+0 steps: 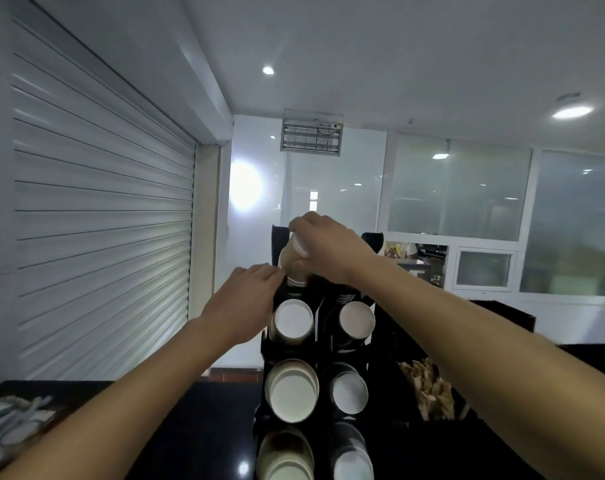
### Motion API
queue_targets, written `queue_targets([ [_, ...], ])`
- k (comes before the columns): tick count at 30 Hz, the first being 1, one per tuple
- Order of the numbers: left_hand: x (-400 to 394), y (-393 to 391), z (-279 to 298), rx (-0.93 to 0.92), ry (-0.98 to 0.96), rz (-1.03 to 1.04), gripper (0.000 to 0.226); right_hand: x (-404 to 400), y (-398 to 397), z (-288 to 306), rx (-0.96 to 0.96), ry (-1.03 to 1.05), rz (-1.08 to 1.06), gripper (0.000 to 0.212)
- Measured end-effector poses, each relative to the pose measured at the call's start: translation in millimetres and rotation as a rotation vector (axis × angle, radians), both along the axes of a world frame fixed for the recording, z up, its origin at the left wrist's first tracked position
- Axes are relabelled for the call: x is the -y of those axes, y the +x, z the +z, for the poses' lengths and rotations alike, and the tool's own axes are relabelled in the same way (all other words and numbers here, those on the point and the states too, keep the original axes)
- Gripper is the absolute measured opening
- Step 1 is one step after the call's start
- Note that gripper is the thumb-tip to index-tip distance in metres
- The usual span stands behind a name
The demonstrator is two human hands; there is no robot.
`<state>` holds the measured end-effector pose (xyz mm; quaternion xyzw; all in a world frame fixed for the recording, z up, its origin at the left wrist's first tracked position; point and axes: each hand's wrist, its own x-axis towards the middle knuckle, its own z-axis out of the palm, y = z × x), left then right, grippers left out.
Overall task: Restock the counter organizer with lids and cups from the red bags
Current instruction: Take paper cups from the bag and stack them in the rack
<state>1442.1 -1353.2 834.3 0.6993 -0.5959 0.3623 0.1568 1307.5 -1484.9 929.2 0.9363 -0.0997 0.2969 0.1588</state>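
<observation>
Fingers of the right hand [323,242] curl over the white base end of a tan paper cup stack [291,259] and pinch it from above, while the fingertips [271,271] of the left hand [242,303] lie fairly straight against the stack's lower side, steadying rather than gripping as far as can be seen. That stack sits tilted at the top left slot of the tall black counter organizer [314,327], its ribbed rims just entering the opening and its closed end pointing up and away. Judging from this pose, the main risk is the stack going in crooked: pushed at this angle, the lower rims could catch on the slot edge and the nested cups could telescope apart or crumple, since thin paper gives under a hard squeeze. A push that is too firm might also rock the narrow organizer on the dark glossy countertop [197,427]. Below the hands, 6 more slots show in 2 columns, each holding stacked cups with round white ends facing the camera, tan on the left and dark on the right. Brown packets [429,386] stand in a black holder just beside the organizer on the right. No red bags are visible.
</observation>
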Motion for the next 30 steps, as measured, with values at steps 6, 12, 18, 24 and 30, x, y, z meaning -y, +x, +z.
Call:
queue_targets([
  [6, 0, 2, -3, -0.007, -0.023, -0.008, 0.056, 9, 8, -16, -0.048, 0.088, 0.033, 0.066],
  [12, 1, 3, -3, 0.005, -0.046, 0.003, 0.043, 12, 16, -16, -0.025, 0.06, 0.012, 0.045],
  [18, 2, 1, -5, -0.041, -0.036, 0.003, 0.044, 12, 21, -19, -0.017, 0.023, -0.004, 0.035],
  [24, 0, -5, -2, -0.082, -0.032, 0.03, 0.037, 11, 22, -25, -0.033, 0.061, -0.042, 0.038],
  [30, -7, -22, 6, -0.121, -0.072, 0.064, 0.036, -1, -19, -51, 0.159, 0.179, -0.001, 0.063],
])
